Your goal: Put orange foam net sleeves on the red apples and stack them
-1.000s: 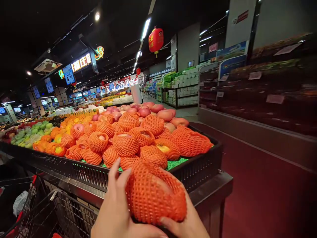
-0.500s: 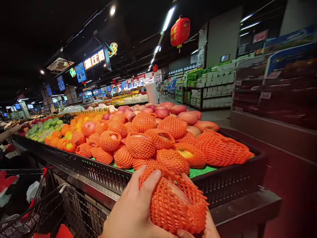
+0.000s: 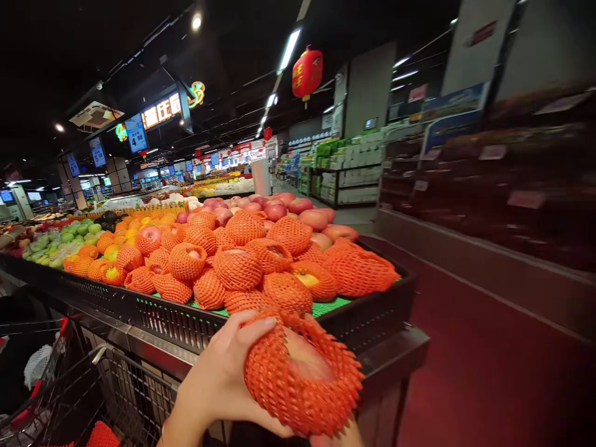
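Observation:
A pinkish apple (image 3: 305,360) in an orange foam net (image 3: 274,372) is held up in front of the display. My left hand (image 3: 228,366) wraps round its left side, thumb and fingers pressed on the net. Only small parts of my right hand (image 3: 339,436) show below and behind the apple; it supports the fruit from the far right side, most of its fingers hidden. The net's open end faces me and bares the fruit's skin. Just beyond lie more netted apples (image 3: 237,268) piled in a black crate (image 3: 372,326).
Bare red apples (image 3: 274,212) lie behind the netted ones, with green fruit (image 3: 74,231) farther left. A wire shopping cart (image 3: 135,379) stands at lower left, with an orange net (image 3: 103,434) in it. A metal ledge (image 3: 395,347) runs below the crate; dark shelving (image 3: 488,186) stands right.
The view has swung to the right, so the display sits farther left. The apple appears lower and more of its skin faces me. Less of my right hand shows.

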Motion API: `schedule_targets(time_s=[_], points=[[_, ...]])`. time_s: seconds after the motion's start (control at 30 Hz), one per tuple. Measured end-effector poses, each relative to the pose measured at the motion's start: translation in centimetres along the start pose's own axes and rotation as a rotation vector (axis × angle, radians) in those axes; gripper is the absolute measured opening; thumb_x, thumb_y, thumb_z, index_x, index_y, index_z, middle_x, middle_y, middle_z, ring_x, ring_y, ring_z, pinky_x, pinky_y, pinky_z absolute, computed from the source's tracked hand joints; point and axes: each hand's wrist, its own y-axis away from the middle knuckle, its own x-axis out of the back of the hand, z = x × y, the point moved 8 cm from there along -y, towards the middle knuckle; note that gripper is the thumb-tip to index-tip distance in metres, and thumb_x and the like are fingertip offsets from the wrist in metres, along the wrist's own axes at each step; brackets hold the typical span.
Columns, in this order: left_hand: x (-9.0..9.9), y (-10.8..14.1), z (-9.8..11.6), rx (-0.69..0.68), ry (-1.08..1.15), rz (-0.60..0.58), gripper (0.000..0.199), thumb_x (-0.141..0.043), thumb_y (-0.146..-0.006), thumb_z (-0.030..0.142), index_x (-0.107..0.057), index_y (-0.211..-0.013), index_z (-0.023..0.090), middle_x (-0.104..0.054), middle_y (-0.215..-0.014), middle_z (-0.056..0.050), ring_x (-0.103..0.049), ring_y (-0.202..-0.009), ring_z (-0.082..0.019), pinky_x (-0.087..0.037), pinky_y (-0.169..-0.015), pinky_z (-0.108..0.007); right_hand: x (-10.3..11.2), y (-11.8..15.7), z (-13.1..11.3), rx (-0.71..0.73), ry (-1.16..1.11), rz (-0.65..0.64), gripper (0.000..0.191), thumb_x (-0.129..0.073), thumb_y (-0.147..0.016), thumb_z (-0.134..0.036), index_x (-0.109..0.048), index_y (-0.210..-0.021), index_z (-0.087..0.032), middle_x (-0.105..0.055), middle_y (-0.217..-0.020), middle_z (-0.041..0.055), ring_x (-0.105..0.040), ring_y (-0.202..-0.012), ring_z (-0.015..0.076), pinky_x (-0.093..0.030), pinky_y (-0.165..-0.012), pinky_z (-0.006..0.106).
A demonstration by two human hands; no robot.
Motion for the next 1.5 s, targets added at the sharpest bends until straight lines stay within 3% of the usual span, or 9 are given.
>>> schedule_targets(time_s=[0.17,0.37,0.5,0.63,0.8,1.0,1.2,1.33,1.5], points=[[-2.3,-0.2,-1.9,0.121,-0.028,-0.071,0.111,-0.083,-0.058,0.052,-0.016,-0.146,0.034,-0.044,-0.138,-0.015,-0.048,-0.127,-0.033,-0.045,-0.102,-0.052,1.4,1.8,2.2,-0.135,-0.085,0.076,0.112,-0.072,-0.050,-0.076,-0.037,-0.140,-0.021,-0.058,-0.129,0.0167,-0.051,-0.125,0.0365,-0.048,-0.100,0.048],[-4.5,-0.1,-2.1,0.150,-0.174,0.058,0.131,-0.087,-0.044,0.055,-0.007,-0.145,0.029,-0.039,-0.141,-0.022,-0.045,-0.128,-0.039,-0.042,-0.101,-0.061,3.6,0.9,-0.1,-0.089,-0.045,0.133,0.094,-0.075,-0.056,-0.068,-0.046,-0.132,-0.020,-0.061,-0.124,0.0163,-0.053,-0.123,0.0355,-0.042,-0.106,0.050],[-4.4,0.0,-2.3,0.224,-0.282,0.073,0.137,-0.086,-0.040,0.060,-0.006,-0.146,0.026,-0.022,-0.149,-0.025,-0.026,-0.139,-0.043,-0.025,-0.109,-0.068,4.1,-0.2,-1.0,-0.044,0.006,0.086,0.089,-0.078,-0.054,-0.065,-0.049,-0.125,-0.019,-0.061,-0.123,0.0162,-0.057,-0.118,0.0350,-0.046,-0.101,0.049],[-2.2,1.2,-4.0,0.398,-0.207,-0.079,0.126,-0.077,-0.060,0.062,0.003,-0.150,0.023,-0.006,-0.156,-0.022,-0.008,-0.145,-0.038,-0.016,-0.114,-0.063,7.4,-3.0,-2.9,0.067,0.101,0.249,0.091,-0.080,-0.051,-0.061,-0.048,-0.125,-0.019,-0.058,-0.124,0.0163,-0.059,-0.113,0.0326,-0.049,-0.096,0.046],[5.0,3.8,-5.6,0.545,-0.263,0.048,0.073,-0.042,-0.092,0.051,-0.006,-0.150,0.027,-0.011,-0.159,-0.011,-0.008,-0.147,-0.025,-0.008,-0.118,-0.054,12.6,-11.1,-6.2,0.295,0.258,0.645,0.091,-0.078,-0.061,-0.050,-0.034,-0.134,-0.017,-0.046,-0.136,0.0157,-0.050,-0.123,0.0291,-0.036,-0.108,0.050],[9.3,6.6,-6.8,0.765,-0.230,0.102,0.062,-0.040,-0.093,0.053,-0.022,-0.145,0.025,-0.038,-0.149,-0.011,-0.032,-0.140,-0.023,-0.019,-0.118,-0.050,10.6,-19.4,-1.0,0.163,0.895,0.302,0.074,-0.067,-0.073,-0.046,-0.039,-0.132,-0.010,-0.048,-0.129,0.0212,-0.049,-0.122,0.0321,-0.039,-0.106,0.047],[10.6,7.2,-7.1,0.794,-0.247,0.184,0.062,-0.043,-0.091,0.053,-0.029,-0.143,0.024,-0.051,-0.138,-0.012,-0.042,-0.133,-0.024,-0.025,-0.116,-0.049,10.3,-19.8,1.7,0.131,1.023,0.224,0.079,-0.059,-0.080,-0.054,-0.034,-0.141,-0.010,-0.040,-0.140,0.0253,-0.035,-0.134,0.0395,-0.032,-0.107,0.056],[11.0,6.8,-6.9,0.806,-0.298,0.193,0.062,-0.045,-0.090,0.055,-0.031,-0.142,0.024,-0.053,-0.136,-0.011,-0.044,-0.131,-0.024,-0.026,-0.115,-0.048,10.9,-20.5,2.0,0.096,1.143,0.215,0.088,-0.049,-0.084,-0.061,-0.025,-0.145,-0.002,-0.016,-0.152,0.0312,-0.015,-0.141,0.0465,-0.020,-0.109,0.063],[11.2,6.6,-5.4,0.785,-0.342,0.115,0.060,-0.046,-0.088,0.056,-0.036,-0.139,0.025,-0.055,-0.135,-0.009,-0.047,-0.129,-0.025,-0.029,-0.114,-0.050,10.7,-19.7,1.4,0.141,1.238,-0.011,0.068,-0.033,-0.095,-0.043,-0.014,-0.151,-0.011,-0.018,-0.157,0.0187,-0.022,-0.144,0.0319,-0.027,-0.113,0.051]])
